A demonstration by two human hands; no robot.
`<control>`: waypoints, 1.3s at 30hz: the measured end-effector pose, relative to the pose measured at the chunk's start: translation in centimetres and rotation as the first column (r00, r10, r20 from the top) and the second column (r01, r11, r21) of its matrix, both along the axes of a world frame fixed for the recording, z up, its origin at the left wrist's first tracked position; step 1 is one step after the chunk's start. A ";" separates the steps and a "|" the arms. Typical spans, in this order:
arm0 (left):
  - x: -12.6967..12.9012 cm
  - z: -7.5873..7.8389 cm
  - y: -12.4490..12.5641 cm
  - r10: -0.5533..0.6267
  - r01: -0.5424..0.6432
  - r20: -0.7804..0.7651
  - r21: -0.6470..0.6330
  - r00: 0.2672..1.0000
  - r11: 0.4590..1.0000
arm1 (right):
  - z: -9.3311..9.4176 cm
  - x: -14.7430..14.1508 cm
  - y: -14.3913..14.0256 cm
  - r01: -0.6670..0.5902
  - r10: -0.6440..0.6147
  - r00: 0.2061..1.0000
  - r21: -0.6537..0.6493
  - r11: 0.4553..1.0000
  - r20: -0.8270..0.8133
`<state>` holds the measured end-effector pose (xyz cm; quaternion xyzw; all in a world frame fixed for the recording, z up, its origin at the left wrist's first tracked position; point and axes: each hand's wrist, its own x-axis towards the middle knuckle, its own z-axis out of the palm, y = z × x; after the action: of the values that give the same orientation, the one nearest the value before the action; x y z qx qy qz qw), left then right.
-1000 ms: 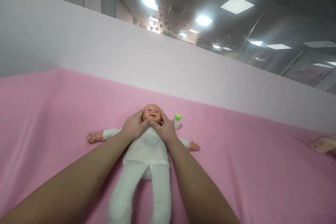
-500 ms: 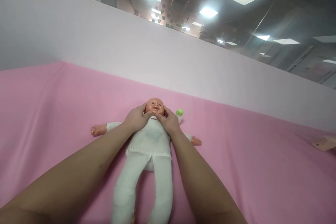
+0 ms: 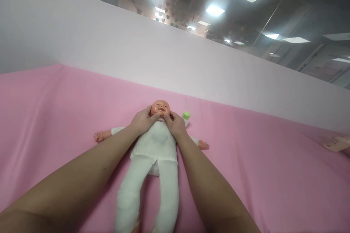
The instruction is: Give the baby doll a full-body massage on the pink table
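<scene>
Doll (image 3: 154, 145) mid-sheet, both hands at its chin, open pink sheet (image 3: 259, 160) around.

Both hands' thumbs have slid from the doll's (image 3: 153, 153) cheeks to its chin.

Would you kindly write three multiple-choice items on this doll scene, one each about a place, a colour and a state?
1. Where does the small bottle stand?
A. just past the right hand, beside the doll's head
B. between the doll's legs
C. on the white wall

2. What colour is the bottle's cap?
A. red
B. green
C. black

3. How does the doll lie?
A. face down
B. curled on its side
C. on its back, arms spread

Answers:
1 A: the bottle shows on the pink sheet just beyond the right hand.
2 B: its top is bright green.
3 C: the face looks up between the left hand and the right, which touch the doll at its head and chin, and both arms stretch sideways.
</scene>
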<state>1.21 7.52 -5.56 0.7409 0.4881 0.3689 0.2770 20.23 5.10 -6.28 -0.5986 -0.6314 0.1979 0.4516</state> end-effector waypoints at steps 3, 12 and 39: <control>0.3 -0.2 0.4 0.041 -0.041 0.027 -0.017 0.999 0.999 | 0.3 -0.5 0.0 0.032 -0.034 0.999 -0.045 0.998 -0.039; 0.1 -0.4 0.5 0.040 -0.039 0.030 -0.029 0.999 0.999 | -0.1 -0.4 0.4 0.089 -0.092 0.995 -0.046 0.995 -0.048; 0.1 -0.3 0.2 0.048 -0.048 -0.011 -0.045 0.999 0.998 | -0.2 -0.5 0.2 0.112 -0.110 0.994 -0.074 0.991 0.025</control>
<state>1.28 7.73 -5.82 0.7244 0.5153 0.3605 0.2823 19.69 5.29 -6.47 -0.6514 -0.5940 0.1900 0.4321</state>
